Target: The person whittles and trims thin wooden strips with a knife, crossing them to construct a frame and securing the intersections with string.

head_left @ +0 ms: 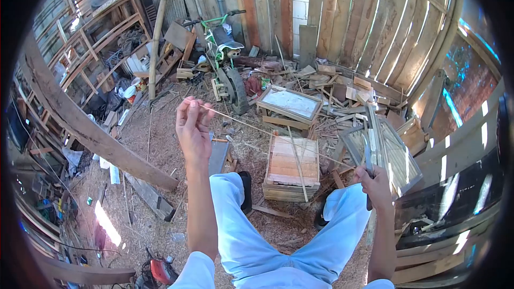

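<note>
Pinching a thin strip (235, 120), the left hand (194, 134) holds it above the wooden box (290, 191); the right hand (376, 186) grips a knife (368, 152). A slat (297, 166) crosses the box's near edge; beyond the far one I see a framed panel (292, 101).

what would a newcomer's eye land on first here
Probably the thin strip, running from the left hand to the right hand, which holds a knife. Then the green bike near the plank wall at the back, and the wooden box in front of the legs.
</note>
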`<action>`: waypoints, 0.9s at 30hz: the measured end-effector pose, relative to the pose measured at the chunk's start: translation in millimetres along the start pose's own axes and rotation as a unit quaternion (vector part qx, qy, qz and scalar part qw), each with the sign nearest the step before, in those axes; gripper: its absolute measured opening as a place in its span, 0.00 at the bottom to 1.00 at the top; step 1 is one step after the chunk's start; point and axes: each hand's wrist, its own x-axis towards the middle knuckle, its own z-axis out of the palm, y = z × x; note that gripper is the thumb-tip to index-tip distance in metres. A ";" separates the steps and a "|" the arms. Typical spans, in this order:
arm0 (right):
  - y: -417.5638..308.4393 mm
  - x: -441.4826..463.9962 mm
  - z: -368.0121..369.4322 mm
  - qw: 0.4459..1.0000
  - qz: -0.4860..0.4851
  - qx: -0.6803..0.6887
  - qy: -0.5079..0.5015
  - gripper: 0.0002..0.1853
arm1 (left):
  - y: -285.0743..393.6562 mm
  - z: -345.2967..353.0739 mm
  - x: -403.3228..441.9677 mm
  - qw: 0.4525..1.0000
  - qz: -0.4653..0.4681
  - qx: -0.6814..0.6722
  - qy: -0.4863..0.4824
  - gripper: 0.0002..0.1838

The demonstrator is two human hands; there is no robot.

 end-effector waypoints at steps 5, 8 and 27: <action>-2.6 -2.9 9.3 0.999 0.004 0.022 -0.030 0.11 | -16.1 20.0 -22.9 0.998 -0.029 0.031 -0.055 0.07; -9.8 -5.0 23.0 1.000 0.002 0.011 -0.020 0.10 | -36.1 31.0 -49.0 0.994 -0.081 0.046 -0.064 0.06; -39.0 9.1 22.7 0.989 -0.122 -0.077 0.013 0.10 | -27.0 84.6 -103.1 0.696 0.305 0.557 -0.335 0.10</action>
